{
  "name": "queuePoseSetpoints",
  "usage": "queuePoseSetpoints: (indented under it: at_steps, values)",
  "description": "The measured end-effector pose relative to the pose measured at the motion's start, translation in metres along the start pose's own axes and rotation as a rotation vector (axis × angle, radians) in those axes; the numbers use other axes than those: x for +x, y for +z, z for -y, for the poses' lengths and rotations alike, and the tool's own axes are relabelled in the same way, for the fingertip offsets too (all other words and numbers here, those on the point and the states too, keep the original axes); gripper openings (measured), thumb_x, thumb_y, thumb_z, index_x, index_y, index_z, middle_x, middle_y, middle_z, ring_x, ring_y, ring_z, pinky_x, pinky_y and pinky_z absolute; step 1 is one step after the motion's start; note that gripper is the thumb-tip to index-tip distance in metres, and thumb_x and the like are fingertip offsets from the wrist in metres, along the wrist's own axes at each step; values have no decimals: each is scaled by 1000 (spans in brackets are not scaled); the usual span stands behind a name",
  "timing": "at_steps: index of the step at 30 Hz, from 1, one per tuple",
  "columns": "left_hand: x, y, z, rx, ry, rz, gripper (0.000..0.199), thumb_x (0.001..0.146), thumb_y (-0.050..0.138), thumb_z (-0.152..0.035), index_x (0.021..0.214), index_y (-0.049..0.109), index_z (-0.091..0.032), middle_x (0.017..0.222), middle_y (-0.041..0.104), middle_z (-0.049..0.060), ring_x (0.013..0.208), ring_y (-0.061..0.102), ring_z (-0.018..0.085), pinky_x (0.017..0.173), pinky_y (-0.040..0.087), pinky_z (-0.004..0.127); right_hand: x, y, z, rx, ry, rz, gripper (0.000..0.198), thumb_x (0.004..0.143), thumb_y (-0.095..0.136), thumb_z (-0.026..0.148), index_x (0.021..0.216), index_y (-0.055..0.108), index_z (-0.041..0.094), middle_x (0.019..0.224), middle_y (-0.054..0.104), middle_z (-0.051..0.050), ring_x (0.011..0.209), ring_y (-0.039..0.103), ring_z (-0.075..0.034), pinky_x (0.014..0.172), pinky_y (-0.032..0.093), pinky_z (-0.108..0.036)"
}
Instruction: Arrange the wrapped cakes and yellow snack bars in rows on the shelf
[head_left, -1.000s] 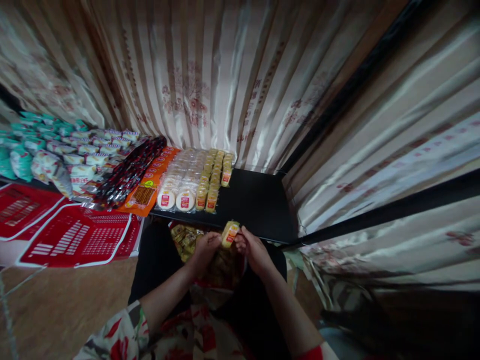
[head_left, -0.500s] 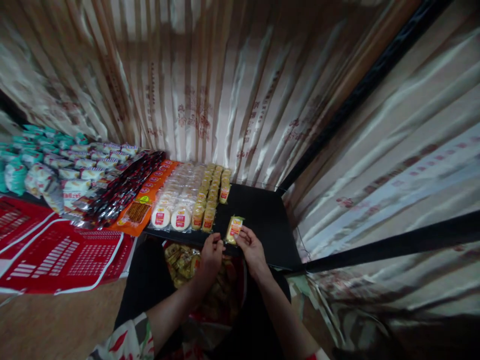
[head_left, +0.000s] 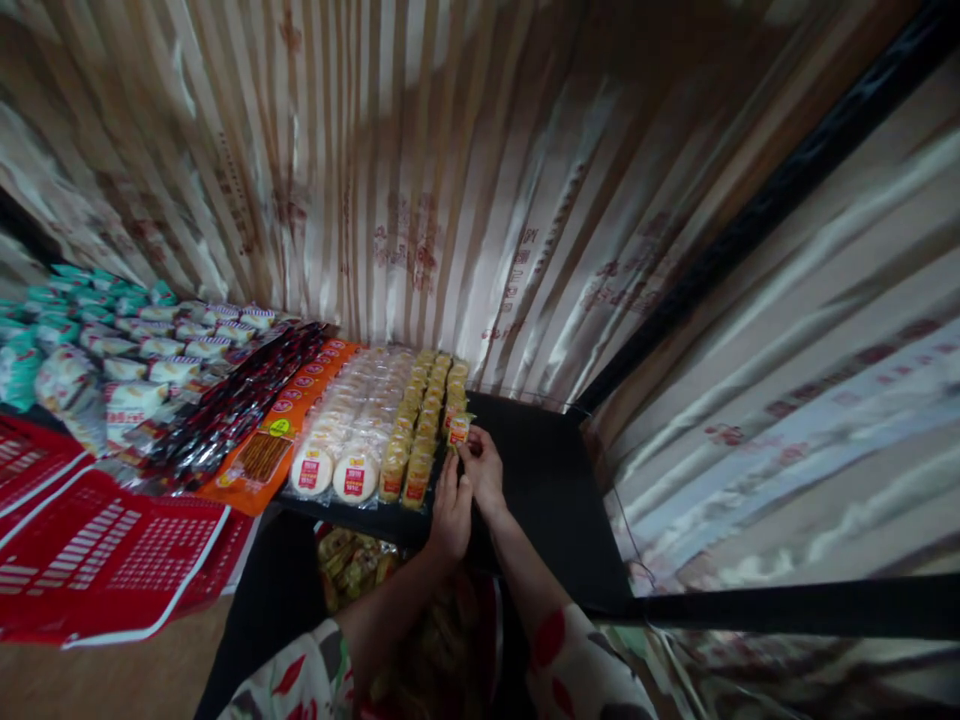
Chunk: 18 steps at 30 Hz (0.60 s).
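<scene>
At the near end of the short right-hand row, a small yellow snack packet (head_left: pixel 458 430) with a red and white label is held by my right hand (head_left: pixel 486 472), thumb and fingers closed on its right side. My left hand (head_left: pixel 451 512) is closed at the packet's lower edge, its fingertips against it and partly hidden. Just to the left run two longer rows of matching yellow packets (head_left: pixel 405 455). Below my hands, a container of loose yellow-wrapped packets (head_left: pixel 352 565) sits between my legs, partly covered by my forearms.
Round white wrapped cakes (head_left: pixel 355 478), orange snack bags (head_left: pixel 259 460), dark shiny packets (head_left: pixel 240 395), white packets (head_left: pixel 172 370) and teal packets (head_left: pixel 52 325) line the black table (head_left: pixel 544 490) leftward. Red baskets (head_left: pixel 135 560) stand at left. A draped sheet (head_left: pixel 450 220) and black frame bar (head_left: pixel 720 230) enclose the table.
Both hands have moved forward, carrying the yellow packet from the table's front edge to the near end of the short row. My left hand has come up against the packet. The view has shifted slightly.
</scene>
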<state>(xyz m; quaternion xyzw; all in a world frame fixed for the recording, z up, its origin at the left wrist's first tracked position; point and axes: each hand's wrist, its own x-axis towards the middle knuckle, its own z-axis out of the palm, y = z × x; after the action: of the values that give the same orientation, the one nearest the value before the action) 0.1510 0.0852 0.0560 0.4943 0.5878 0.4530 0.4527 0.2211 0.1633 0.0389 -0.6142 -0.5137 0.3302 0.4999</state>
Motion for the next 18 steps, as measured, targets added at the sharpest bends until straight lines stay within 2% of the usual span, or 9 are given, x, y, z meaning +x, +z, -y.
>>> queuePoseSetpoints:
  at_steps: [3, 6, 9, 13, 16, 18]
  values:
    - [12, 2, 2, -9, 0, 5, 50, 90, 31, -25, 137, 30, -9, 148, 26, 9, 137, 22, 14, 115, 15, 30, 8, 4, -2, -76, -48, 10, 32, 71, 53, 31, 101, 57, 20, 99, 63, -5, 83, 60, -16, 80, 47, -31]
    - [19, 5, 5, -19, 5, 6, 49, 90, 30, -25, 138, 30, -13, 148, 25, 7, 137, 20, 14, 115, 14, 30, 11, 7, -2, -140, -51, -1, 32, 70, 54, 30, 100, 58, 19, 99, 62, -6, 84, 59, -17, 82, 46, -32]
    - [23, 7, 8, -31, 24, -7, 49, 91, 29, -25, 139, 29, -15, 149, 23, 5, 137, 20, 13, 115, 14, 29, 11, 9, -1, -140, -40, 7, 32, 70, 54, 31, 100, 58, 18, 99, 61, -6, 86, 58, -18, 81, 46, -31]
    - [27, 9, 10, -67, 29, -13, 51, 90, 26, -24, 139, 26, -10, 149, 21, 8, 138, 17, 13, 115, 11, 29, 6, 5, -1, -113, -57, 40, 32, 73, 53, 34, 100, 60, 18, 100, 61, -7, 89, 58, -18, 80, 48, -30]
    - [28, 10, 10, -88, 21, 2, 52, 90, 25, -26, 139, 26, -8, 150, 20, 8, 138, 15, 13, 115, 10, 30, 6, -2, -1, -106, -67, 28, 36, 79, 47, 40, 103, 61, 18, 107, 61, -9, 97, 57, -20, 88, 45, -33]
    - [28, 11, 11, -104, 23, -3, 52, 90, 25, -28, 140, 27, -11, 150, 20, 7, 138, 15, 13, 115, 10, 30, 9, -5, -1, -65, -29, 7, 45, 82, 42, 46, 113, 58, 17, 119, 58, -11, 109, 53, -21, 98, 38, -36]
